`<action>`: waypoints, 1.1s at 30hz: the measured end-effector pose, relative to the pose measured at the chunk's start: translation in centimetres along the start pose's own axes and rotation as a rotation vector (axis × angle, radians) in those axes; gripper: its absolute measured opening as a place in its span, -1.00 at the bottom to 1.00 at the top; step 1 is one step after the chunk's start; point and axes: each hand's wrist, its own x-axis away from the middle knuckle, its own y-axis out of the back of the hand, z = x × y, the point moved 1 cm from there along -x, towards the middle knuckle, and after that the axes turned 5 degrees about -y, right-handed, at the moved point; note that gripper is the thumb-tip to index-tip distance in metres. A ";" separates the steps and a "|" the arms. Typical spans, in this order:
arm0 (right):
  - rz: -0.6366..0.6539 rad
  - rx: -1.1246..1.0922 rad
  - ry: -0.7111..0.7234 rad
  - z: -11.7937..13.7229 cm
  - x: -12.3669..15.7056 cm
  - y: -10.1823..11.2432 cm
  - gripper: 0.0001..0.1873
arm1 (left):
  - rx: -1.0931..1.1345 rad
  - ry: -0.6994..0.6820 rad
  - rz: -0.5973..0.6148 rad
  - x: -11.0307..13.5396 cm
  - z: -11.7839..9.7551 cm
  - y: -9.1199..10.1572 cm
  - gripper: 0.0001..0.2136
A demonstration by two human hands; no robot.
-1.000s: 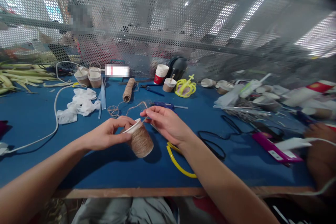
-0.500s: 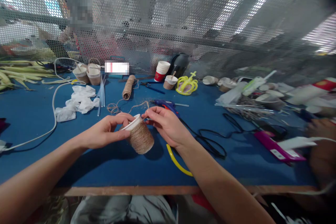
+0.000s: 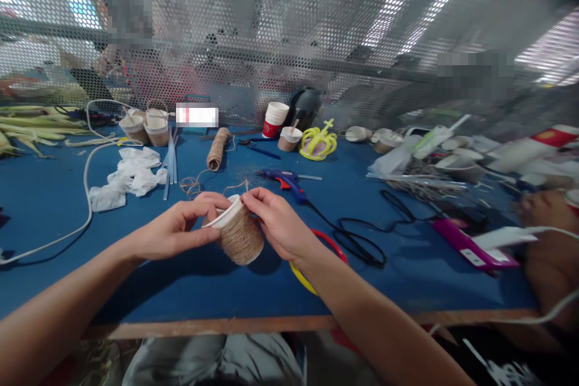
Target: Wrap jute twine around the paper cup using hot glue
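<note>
A small paper cup wrapped in brown twine (image 3: 239, 235) is tilted on its side just above the blue table (image 3: 54, 235). My left hand (image 3: 178, 229) grips the cup by its white rim, fingers curled round it. My right hand (image 3: 275, 223) pinches the twine strand (image 3: 235, 186) against the cup's top edge. That strand runs back over the table to a twine spool (image 3: 217, 148). A blue glue gun (image 3: 284, 179) lies just beyond my right hand, and scissors with red and yellow handles (image 3: 316, 256) lie under my right wrist.
Crumpled white plastic (image 3: 131, 176), a white cable (image 3: 85, 193), glue sticks and twine-wrapped cups (image 3: 147, 126) lie at the left. Paper cups, a yellow crown (image 3: 318, 143), a black cable (image 3: 357, 241) and a heap of craft scraps fill the back and right. Another person's hand (image 3: 545, 211) is at the far right. A perforated metal screen stands behind.
My right hand has come in closer to the cup's rim with the twine, shortening the loose strand. The cup has tilted slightly. The camera view has shifted a little.
</note>
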 end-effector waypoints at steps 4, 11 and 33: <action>-0.025 0.010 0.011 -0.5 0.4 -0.3 -0.68 | -0.024 -0.002 0.002 0.0 -0.2 0.1 -0.78; -0.106 -0.028 0.045 -0.9 -0.3 -0.2 -0.66 | -0.086 0.053 -0.247 -0.1 0.8 0.1 -0.86; -0.210 0.143 0.276 -0.9 0.1 -0.7 -0.74 | 0.761 0.274 -0.447 -0.8 2.3 -4.6 -0.47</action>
